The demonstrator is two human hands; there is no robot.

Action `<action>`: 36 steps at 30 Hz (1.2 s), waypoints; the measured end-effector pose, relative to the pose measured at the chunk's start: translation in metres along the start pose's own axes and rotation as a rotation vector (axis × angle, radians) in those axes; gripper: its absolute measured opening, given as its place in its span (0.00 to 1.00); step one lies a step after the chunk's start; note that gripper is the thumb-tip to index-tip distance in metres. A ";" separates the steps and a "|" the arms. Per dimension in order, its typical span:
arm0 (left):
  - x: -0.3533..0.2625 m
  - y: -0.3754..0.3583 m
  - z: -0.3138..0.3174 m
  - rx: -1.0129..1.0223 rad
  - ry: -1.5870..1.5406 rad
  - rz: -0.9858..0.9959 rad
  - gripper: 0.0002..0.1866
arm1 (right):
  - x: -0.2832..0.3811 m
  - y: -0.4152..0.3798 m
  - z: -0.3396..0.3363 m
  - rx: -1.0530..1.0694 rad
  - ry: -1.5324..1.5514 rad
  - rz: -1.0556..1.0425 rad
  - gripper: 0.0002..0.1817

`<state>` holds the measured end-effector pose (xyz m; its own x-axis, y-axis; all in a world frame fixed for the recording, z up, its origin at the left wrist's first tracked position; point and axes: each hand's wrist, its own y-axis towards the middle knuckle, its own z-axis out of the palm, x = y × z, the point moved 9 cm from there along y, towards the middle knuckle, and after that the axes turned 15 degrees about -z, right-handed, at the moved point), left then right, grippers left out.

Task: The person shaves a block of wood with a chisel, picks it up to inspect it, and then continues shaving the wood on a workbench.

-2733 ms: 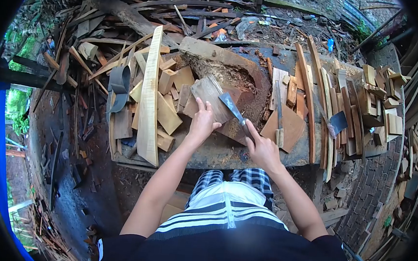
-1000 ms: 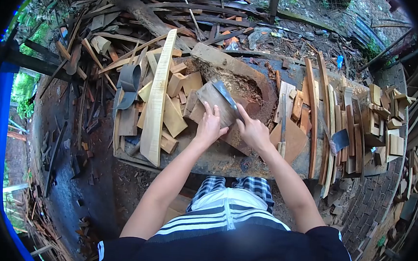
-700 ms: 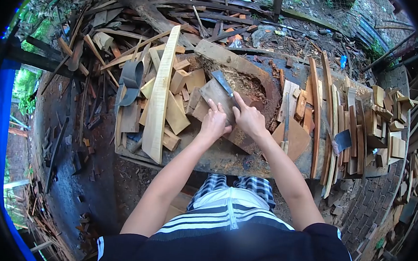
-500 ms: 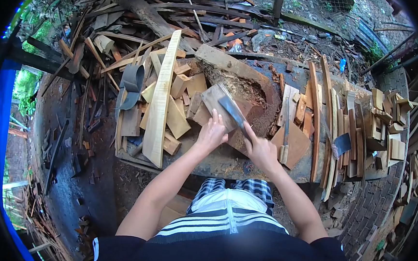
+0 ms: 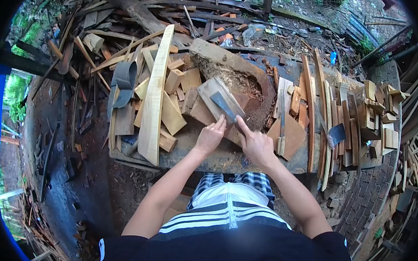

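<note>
My left hand (image 5: 211,135) presses on the near edge of a flat wooden block (image 5: 210,93) that leans against a hollowed chopping log (image 5: 251,87). My right hand (image 5: 256,144) grips the handle of a wide flat chisel (image 5: 224,106), whose steel blade lies on the face of the block. Both hands sit close together at the near end of the block, over the workbench (image 5: 217,155).
A long pale plank (image 5: 154,97) lies left of the block among several offcuts. A second chisel (image 5: 282,121) lies on a brown board to the right, with a hatchet (image 5: 337,133) and stacked wood strips beyond. Scrap timber is piled behind the bench.
The chisel was pushed up the block's face, then drawn back toward me. My left hand slid from the block's face down to its near edge.
</note>
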<state>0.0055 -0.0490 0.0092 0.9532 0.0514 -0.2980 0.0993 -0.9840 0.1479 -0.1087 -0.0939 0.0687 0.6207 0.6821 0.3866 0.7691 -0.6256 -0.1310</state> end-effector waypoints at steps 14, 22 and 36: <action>0.002 0.003 0.000 0.021 -0.045 0.036 0.18 | 0.008 0.028 0.007 -0.113 -0.049 -0.014 0.30; 0.005 0.003 0.002 0.007 -0.057 0.007 0.19 | 0.011 0.014 0.005 -0.066 -0.020 0.022 0.30; -0.013 0.008 -0.023 -0.054 0.128 0.028 0.14 | 0.013 0.025 0.002 -0.113 -0.036 0.014 0.27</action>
<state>0.0006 -0.0540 0.0356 0.9841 0.0483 -0.1708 0.0836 -0.9750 0.2057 -0.0815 -0.0999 0.0684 0.6381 0.6846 0.3525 0.7392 -0.6728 -0.0314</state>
